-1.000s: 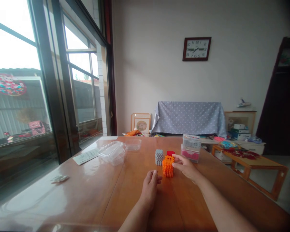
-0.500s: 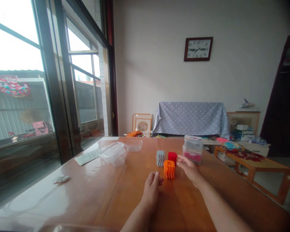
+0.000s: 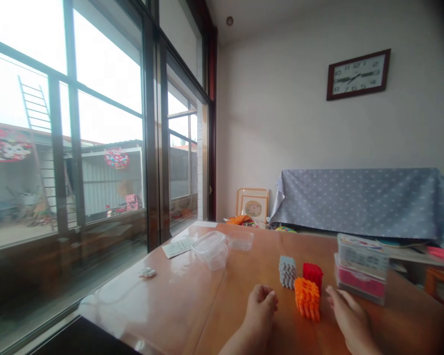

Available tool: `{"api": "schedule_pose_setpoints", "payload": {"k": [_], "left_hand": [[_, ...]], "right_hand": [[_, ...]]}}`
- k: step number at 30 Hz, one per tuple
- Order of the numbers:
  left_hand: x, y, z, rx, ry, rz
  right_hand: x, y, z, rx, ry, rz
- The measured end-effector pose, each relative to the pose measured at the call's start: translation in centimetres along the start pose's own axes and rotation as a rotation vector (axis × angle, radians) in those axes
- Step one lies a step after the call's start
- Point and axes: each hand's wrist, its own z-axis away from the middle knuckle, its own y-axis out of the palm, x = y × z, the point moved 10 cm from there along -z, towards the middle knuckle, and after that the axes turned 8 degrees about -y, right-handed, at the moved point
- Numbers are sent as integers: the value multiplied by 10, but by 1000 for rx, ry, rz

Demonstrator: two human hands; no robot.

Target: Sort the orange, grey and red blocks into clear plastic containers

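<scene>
On the brown table, a stack of orange plastic lattice pieces (image 3: pixel 307 299) stands between my two hands. Just behind it is a red stack (image 3: pixel 313 274), and to the left of that a grey stack (image 3: pixel 287 272). My left hand (image 3: pixel 261 308) is left of the orange stack, apart from it. Its fingers are curled with the thumb against them; whatever they might hold is hidden. My right hand (image 3: pixel 348 311) is to the right of the orange stack, not touching it. Its fingers are bent loosely and a little apart, with nothing visible in them.
Two stacked clear boxes (image 3: pixel 361 268), the lower with pink contents, stand at the right. Clear plastic containers (image 3: pixel 210 249) and a printed sheet (image 3: pixel 177 248) lie at the back left. A small crumpled white thing (image 3: pixel 147 272) is near the left edge by the window.
The view has turned left and everything appears shifted to the right. My right hand has drawn back from beside the red stack. The three stacks stand as before.
</scene>
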Motion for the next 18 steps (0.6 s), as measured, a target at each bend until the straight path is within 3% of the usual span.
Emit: {"api": "schedule_pose_setpoints", "payload": {"k": [4, 9, 18], "left_hand": [[-28, -19, -32, -157, 115, -315], [-59, -26, -83, -252, 173, -503], [-89, -28, -166, -340, 177, -899]], "right_hand": [[-4, 11, 3, 78, 6, 29], [-17, 18, 3, 119, 49, -39], [-58, 6, -13, 89, 186, -68]]}}
